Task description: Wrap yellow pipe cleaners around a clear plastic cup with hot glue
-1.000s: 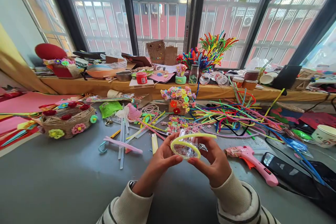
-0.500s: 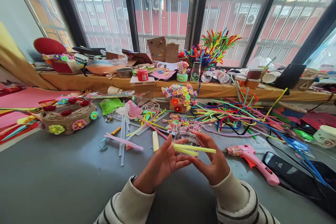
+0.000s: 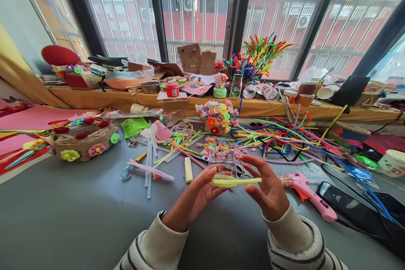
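My left hand [image 3: 194, 198] grips a small clear plastic container [image 3: 225, 168] from its left side, above the table. Around the container's lower part runs a pale yellow pipe cleaner [image 3: 232, 182], whose loose end sticks out to the right. My right hand [image 3: 268, 190] is open just beside that end, thumb and fingers apart, with nothing in it. Behind the container lie scissors [image 3: 243, 173], partly hidden. A yellow lighter [image 3: 188, 169] lies left of the container, and a pink glue gun [image 3: 313, 198] rests to the right of my right hand.
Clear glue sticks [image 3: 148, 173] and a pink pipe cleaner [image 3: 150, 169] lie at left, near a woven basket [image 3: 85, 145] with flowers. Many coloured pipe cleaners [image 3: 278, 139] spread behind my hands. A black phone [image 3: 338, 200] is at right. A sill [image 3: 133, 103] crosses the back.
My right hand has let go of the container and moved right, its fingers spreading. The loose yellow strand now sits lower, level against the container's base.
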The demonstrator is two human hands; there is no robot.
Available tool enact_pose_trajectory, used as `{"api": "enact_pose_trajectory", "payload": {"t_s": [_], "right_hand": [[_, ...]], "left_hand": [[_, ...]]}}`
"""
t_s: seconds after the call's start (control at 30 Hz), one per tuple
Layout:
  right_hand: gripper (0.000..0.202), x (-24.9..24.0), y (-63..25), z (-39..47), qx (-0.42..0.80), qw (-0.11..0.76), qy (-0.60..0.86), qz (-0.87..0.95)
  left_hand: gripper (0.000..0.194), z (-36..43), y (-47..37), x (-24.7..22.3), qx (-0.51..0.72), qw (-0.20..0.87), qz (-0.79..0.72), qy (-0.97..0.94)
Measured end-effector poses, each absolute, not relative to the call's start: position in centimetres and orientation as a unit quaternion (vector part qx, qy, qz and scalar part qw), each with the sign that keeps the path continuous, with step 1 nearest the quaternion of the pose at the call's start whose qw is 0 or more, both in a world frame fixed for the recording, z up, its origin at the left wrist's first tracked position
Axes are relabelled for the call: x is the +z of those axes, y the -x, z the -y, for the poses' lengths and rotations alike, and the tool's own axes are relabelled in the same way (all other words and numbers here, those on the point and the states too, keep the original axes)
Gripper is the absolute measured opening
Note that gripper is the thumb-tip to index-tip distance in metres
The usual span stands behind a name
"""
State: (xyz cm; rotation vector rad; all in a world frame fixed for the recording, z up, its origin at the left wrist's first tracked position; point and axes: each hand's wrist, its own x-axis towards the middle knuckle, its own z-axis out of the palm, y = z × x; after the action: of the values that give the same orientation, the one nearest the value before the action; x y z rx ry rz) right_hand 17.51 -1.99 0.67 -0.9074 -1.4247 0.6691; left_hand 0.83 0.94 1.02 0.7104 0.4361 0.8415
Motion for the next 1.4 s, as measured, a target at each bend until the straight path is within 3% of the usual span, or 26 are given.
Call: {"api": "enact_pose_trajectory", "payload": {"t_s": [0.1, 0.2, 1.07, 1.4], "right_hand": [[0.027, 1.5, -17.7, 2.3, 0.277, 0.642, 0.409, 0.585], [0.02, 2.0, -17.6, 2.5, 0.297, 0.642, 0.433, 0.559], [0.018, 2.4, -17.3, 3.0, 0.325, 0.616, 0.467, 0.545], [0.02, 2.2, -17.2, 2.9, 0.327, 0.609, 0.479, 0.542]], "left_hand": [[0.027, -1.0, -0.9, 1.0, 0.405, 0.82, -0.21, -0.346], [0.027, -1.0, -0.9, 0.9, 0.407, 0.815, -0.208, -0.356], [0.036, -0.9, -0.6, 0.8, 0.391, 0.839, -0.182, -0.331], [0.03, -0.9, -0.8, 1.1, 0.392, 0.847, -0.199, -0.3]]}}
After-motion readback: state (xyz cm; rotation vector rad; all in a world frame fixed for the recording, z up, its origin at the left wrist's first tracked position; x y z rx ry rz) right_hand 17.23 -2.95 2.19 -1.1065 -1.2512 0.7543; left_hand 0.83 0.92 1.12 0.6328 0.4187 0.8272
